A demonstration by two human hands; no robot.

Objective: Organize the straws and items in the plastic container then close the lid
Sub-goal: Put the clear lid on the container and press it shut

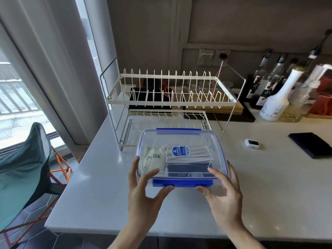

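Observation:
A clear plastic container [181,139] with blue latches sits on the white counter, its lid on top. Through the lid show wrapped white straws [195,151], a cream packet [152,159] on the left and a dark flat item [186,168] at the front. My left hand [143,193] grips the near left corner, thumb on the lid and a finger under the front blue latch [182,182]. My right hand [224,191] grips the near right corner the same way.
A white wire dish rack [170,99] stands right behind the container. Bottles [276,101] crowd the back right. A small white device [252,143] and a black pad [311,144] lie to the right. A green folding chair [23,168] stands off the counter's left edge.

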